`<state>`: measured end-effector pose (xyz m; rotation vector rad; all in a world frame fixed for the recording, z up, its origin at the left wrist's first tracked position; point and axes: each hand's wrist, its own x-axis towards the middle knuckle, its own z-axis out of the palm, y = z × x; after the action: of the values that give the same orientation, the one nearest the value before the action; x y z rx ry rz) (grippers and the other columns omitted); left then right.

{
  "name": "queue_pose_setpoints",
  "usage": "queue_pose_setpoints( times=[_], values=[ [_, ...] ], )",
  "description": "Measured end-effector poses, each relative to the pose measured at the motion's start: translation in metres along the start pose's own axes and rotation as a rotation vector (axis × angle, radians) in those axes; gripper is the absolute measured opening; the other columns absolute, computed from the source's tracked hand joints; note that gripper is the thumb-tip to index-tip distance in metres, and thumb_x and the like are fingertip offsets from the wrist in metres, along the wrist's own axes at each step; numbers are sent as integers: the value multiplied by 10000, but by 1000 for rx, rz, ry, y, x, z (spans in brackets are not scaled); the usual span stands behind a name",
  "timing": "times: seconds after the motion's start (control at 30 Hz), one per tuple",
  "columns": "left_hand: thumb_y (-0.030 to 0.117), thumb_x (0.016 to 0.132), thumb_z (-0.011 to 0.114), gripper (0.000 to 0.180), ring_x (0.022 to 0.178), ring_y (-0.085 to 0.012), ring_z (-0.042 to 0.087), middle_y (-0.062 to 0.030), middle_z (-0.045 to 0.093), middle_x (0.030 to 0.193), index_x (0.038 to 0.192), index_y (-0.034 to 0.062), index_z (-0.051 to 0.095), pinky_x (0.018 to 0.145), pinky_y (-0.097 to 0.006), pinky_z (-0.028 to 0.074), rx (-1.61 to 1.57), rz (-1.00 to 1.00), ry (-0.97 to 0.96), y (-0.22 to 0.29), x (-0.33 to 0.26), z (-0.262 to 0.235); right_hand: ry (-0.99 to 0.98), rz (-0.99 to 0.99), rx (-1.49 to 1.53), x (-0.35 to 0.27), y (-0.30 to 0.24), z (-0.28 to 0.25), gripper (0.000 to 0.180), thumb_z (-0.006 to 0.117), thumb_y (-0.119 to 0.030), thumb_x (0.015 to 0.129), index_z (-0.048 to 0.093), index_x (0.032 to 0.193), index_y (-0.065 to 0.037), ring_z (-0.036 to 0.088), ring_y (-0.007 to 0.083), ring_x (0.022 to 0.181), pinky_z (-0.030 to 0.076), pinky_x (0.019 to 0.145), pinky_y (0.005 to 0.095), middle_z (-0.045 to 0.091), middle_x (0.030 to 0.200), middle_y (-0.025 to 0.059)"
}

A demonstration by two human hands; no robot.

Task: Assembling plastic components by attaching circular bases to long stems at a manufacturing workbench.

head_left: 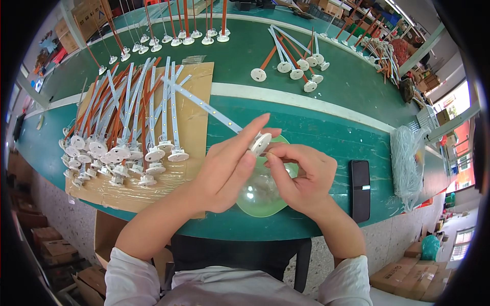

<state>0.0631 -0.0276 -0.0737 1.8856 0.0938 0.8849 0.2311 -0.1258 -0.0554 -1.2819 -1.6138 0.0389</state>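
My left hand (229, 160) is closed on an LED strip stick, a narrow pale bar (206, 106) dotted with small yellow chips. Its white round base (260, 144) sits between my thumb and fingers, and the bar points up to the far left. Close against that base, my right hand (309, 176) pinches thumb and forefinger together; what lies in the pinch is too small to make out. Beneath both hands is a round light-green bowl (263, 210) with a shiny, clear-looking inside, partly covered by them.
Many similar sticks with white bases (117, 153) lie heaped on a cardboard sheet (199, 148) at left. A black phone (360, 188) and a bundle of clear wires (408, 168) lie to the right. More sticks (296, 74) rest on the far green table (357, 109).
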Motion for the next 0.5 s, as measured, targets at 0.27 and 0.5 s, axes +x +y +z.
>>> queue_pose_setpoints(
  times=[0.27,0.5],
  values=[
    [188,1073,472,485,1264,-290,586,-225,542,1423,1509,-2,378,1078,-418,454,-312,-101,48,3,1,6,11,12,-3,0,1,-2,83,727,28,846,717,926,8,746,167,726,584,653,250,756,851,110],
    [48,1017,554,413,1315,-326,562,-231,538,1427,1423,-13,504,1101,-443,459,-322,-48,40,-5,-2,0,8,-4,29,3,-1,-1,91,720,45,844,713,931,19,739,161,727,579,663,245,749,840,114]
  ],
)
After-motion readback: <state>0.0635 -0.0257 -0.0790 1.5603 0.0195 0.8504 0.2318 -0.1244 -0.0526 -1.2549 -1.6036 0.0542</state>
